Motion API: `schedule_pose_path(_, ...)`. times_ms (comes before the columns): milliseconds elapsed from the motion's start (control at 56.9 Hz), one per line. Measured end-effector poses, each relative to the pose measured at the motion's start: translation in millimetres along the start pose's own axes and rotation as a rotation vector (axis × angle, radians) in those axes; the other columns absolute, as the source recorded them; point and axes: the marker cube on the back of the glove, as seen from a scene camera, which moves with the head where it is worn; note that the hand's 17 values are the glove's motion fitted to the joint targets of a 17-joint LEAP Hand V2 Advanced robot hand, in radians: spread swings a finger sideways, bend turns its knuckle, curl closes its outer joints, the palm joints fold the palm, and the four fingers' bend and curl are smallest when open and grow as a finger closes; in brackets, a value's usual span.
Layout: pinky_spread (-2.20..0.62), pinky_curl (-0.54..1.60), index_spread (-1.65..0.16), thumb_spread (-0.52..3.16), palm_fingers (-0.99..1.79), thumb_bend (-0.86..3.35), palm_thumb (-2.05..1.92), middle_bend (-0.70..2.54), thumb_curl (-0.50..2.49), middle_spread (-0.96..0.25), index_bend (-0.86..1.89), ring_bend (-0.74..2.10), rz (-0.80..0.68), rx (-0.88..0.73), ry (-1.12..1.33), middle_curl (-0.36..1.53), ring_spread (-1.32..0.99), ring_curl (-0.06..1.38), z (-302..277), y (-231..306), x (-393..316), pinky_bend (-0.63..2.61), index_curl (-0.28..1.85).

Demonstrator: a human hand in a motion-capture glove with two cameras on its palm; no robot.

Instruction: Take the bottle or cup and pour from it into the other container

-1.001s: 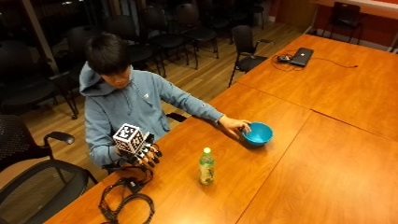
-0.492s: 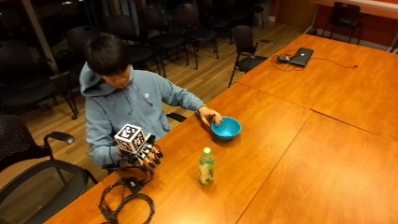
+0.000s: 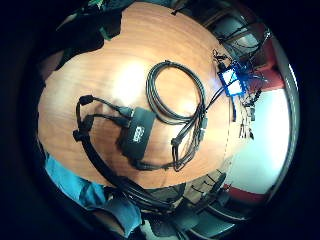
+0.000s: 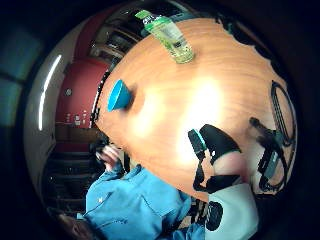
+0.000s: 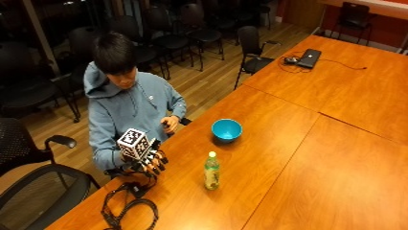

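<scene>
Two vessels wait on the long orange-brown wooden table (image 5: 300,158), and we take the slim clear plastic bottle of pale green drink with a green cap (image 5: 211,171) as our landmark. To its left, near the table edge by the seated person, hovers our black-gloved right hand (image 5: 148,160), fingers hanging relaxed and holding nothing, with a coil of black cable and a small black box (image 3: 137,131) on the wood beneath it. The bottle stands upright, well apart from that hand. Beyond it, toward the far table edge, sits the round bright blue plastic bowl (image 5: 226,129), also apart from the bottle; the bare left hand (image 5: 169,123) is drawn back to the chest. We judge the step to be the reach: bring the hand across level, close round the bottle's middle, keep it upright. We cannot tell whether the cap is screwed on or what the bowl holds.
</scene>
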Motion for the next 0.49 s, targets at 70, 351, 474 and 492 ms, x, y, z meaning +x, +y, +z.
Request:
schedule_pose_path(70, 0.14, 0.30, -0.24, 1.00, 0.53, -0.02, 0.81, 0.18, 0.34, 0.03, 0.14, 0.36, 0.004, 0.009, 0.016, 0.33, 0.02, 0.33, -5, -11, 4, 0.60, 0.28)
schedule_pose_path(351, 0.18, 0.31, -0.26, 0.99, 0.42, -0.03, 0.79, 0.18, 0.35, 0.04, 0.13, 0.33, 0.046, -0.047, 0.104, 0.33, 0.05, 0.33, -25, -62, 33, 0.62, 0.27)
schedule_pose_path(474, 0.19, 0.31, -0.27, 0.99, 0.38, -0.02, 0.79, 0.18, 0.35, 0.04, 0.12, 0.35, 0.050, -0.074, 0.119, 0.33, 0.06, 0.33, -32, -80, 38, 0.63, 0.26)
schedule_pose_path(492, 0.19, 0.31, -0.27, 0.99, 0.38, -0.03, 0.78, 0.18, 0.35, 0.04, 0.13, 0.35, 0.047, -0.073, 0.123, 0.33, 0.06, 0.33, -33, -83, 38, 0.63, 0.26)
